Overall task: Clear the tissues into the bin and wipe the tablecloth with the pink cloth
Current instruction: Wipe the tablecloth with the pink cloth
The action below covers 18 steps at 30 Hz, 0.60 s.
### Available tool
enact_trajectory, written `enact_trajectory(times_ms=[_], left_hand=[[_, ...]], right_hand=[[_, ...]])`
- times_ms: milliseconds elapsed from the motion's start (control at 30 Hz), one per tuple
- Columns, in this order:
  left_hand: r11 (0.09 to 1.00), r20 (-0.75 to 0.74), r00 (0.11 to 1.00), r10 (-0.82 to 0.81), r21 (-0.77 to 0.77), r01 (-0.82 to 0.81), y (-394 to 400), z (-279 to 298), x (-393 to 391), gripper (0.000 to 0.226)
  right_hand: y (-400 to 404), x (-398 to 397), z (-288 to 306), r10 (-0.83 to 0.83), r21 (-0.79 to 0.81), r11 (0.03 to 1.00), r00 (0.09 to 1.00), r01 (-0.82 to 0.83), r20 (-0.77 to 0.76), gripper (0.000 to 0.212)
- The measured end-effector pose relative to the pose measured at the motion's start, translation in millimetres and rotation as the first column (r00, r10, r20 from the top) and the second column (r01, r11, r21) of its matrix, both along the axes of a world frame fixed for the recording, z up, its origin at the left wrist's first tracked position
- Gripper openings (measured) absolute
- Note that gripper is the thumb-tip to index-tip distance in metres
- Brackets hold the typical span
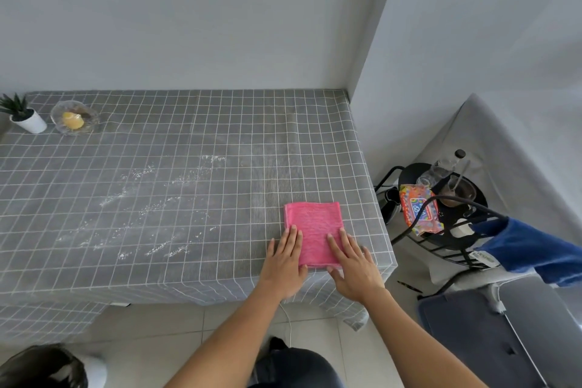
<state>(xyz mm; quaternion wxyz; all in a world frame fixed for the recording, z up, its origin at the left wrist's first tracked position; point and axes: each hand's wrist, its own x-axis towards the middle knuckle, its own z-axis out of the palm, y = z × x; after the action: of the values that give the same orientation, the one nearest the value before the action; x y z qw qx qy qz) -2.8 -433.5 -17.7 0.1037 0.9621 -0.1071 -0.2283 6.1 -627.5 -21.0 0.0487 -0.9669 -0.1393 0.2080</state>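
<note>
Both hands lie flat on the folded pink cloth (315, 233), which sits near the right front corner of the tabletop (189, 123). The left hand (285, 257) presses on the cloth's left near edge with fingers stretched out and together, palm down, gripping nothing. The right hand (352, 264) rests on the cloth's right near part, fingers likewise spread flat and open, thumb pointing toward the left hand just beside it. The cloth is a neat rectangle, lying square to the white grid of the grey checked tablecloth (141, 167).

To the left of the cloth, across the middle of the tablecloth, streaks of white crumbs or powder (141, 198) run in slanting lines. At the far left corner stand a small potted plant (23, 115) in a white pot and, just beside it, a glass dish (75, 118) holding something yellow.

On the floor at the near left is a white bin (47, 367) with a dark liner. Right of the tabletop, a black wire side table (441, 198) carries glassware and a colourful packet (420, 209), with a blue fabric (532, 249) hanging near it.
</note>
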Motion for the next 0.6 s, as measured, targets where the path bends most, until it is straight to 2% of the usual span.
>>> enact_trajectory(times_ms=[167,300,433,600], left_hand=[[1.000,0.019,1.000,0.017,0.010,-0.017,-2,-3,-2,0.076],[0.999,0.049,0.998,0.032,0.015,-0.032,-4,-4,-4,0.079],[0.998,0.070,0.997,0.038,0.040,-0.041,-5,-6,-4,0.079],[0.995,0.106,0.992,0.065,0.063,-0.072,-10,-5,-2,0.084]], right_hand=[[1,-2,-1,-0.058,0.099,0.994,0.998,0.056,0.017,0.072],[4,-3,-2,-0.111,0.146,0.984,0.992,0.102,0.059,0.064],[6,-3,-5,-0.100,0.086,0.992,0.988,0.090,0.115,0.060],[8,9,0,-0.105,0.133,0.988,0.977,0.080,0.186,0.058]])
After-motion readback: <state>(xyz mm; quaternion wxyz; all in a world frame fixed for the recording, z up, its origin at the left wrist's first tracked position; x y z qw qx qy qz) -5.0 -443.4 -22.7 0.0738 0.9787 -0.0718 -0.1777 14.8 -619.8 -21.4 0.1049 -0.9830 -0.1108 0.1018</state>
